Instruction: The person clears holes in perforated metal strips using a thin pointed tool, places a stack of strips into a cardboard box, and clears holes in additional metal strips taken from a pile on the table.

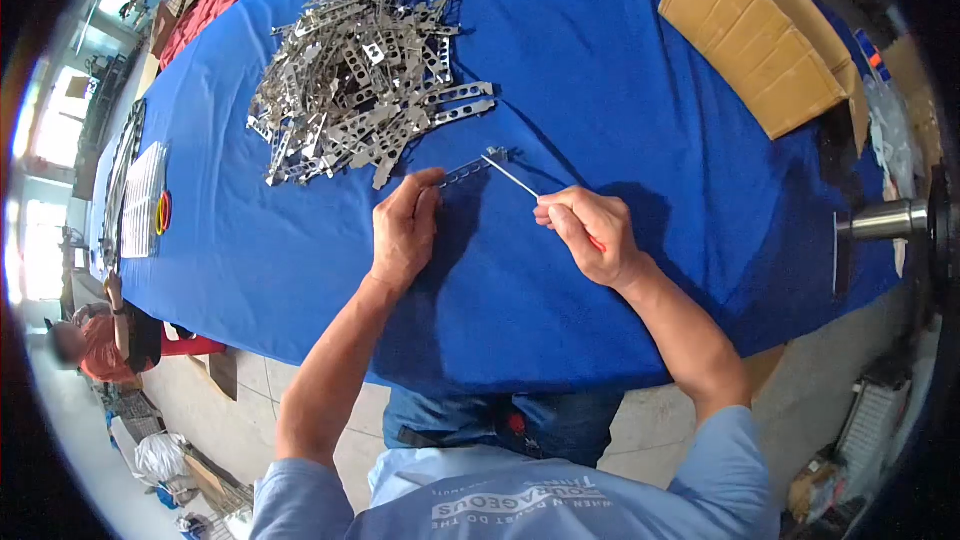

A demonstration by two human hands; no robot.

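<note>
My left hand (405,225) is closed on one end of a narrow metal strip with a row of holes (466,172), held above the blue cloth. The strip's far end points to the right and has a small bent shape. My right hand (592,232) grips a thin metal tool with a red handle (513,177). Its straight shaft slants up and left, and the tip meets or overlaps the strip's far end. Whether it touches, I cannot tell. Most of the handle is hidden in my fingers. Beyond my left hand lies a heap of similar perforated metal strips (360,80).
A blue cloth (590,50) covers the table. At the far right stands a cardboard box (755,35), with a metal cylinder (885,220) nearer. Rings (163,212) and a pale rack (142,200) lie at left. Another person (105,340) sits by the left edge.
</note>
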